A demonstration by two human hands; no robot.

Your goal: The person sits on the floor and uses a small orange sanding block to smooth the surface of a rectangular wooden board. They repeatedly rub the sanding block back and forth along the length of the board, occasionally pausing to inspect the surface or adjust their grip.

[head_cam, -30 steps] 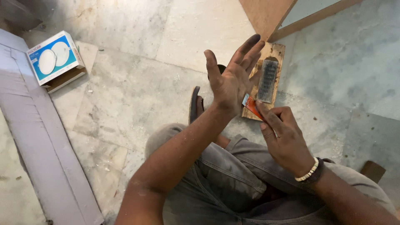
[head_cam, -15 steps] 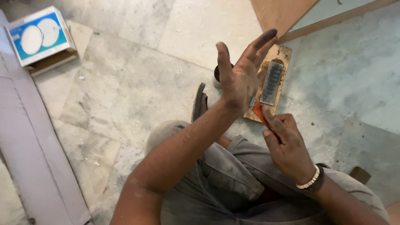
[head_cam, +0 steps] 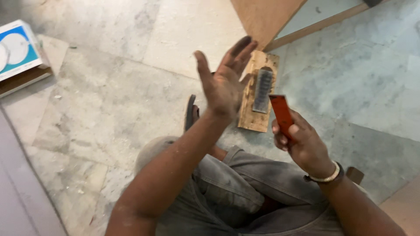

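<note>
On a grey marble floor (head_cam: 109, 100), a person sits cross-legged in dusty grey trousers (head_cam: 236, 188), seen from above. The left hand (head_cam: 225, 83) is raised at the middle of the view, fingers straight and close together, thumb spread apart, palm turned toward the right; it holds nothing, and its fingertips look darkened with grime. The right hand (head_cam: 302, 144), a pale beaded bracelet (head_cam: 326, 177) at its wrist, is curled around the lower end of a flat red-orange rectangular piece (head_cam: 281, 114), which stands nearly upright and tilts slightly away from the body, its upper end free above the thumb. Just beyond both hands, a small wooden block (head_cam: 250, 111) lies on the floor with a grey, ridged rectangular strip (head_cam: 263, 89) set lengthwise on top of it; the red-orange piece is near the block's right edge but apart from it. A dark sandal (head_cam: 190, 111) shows beside the left forearm. Farther off, a brown plywood sheet (head_cam: 262, 15) and a thin wooden batten (head_cam: 319, 26) lie at the top, and a white and blue box (head_cam: 17, 48) printed with pale round shapes rests on a board at the far left edge.
</note>
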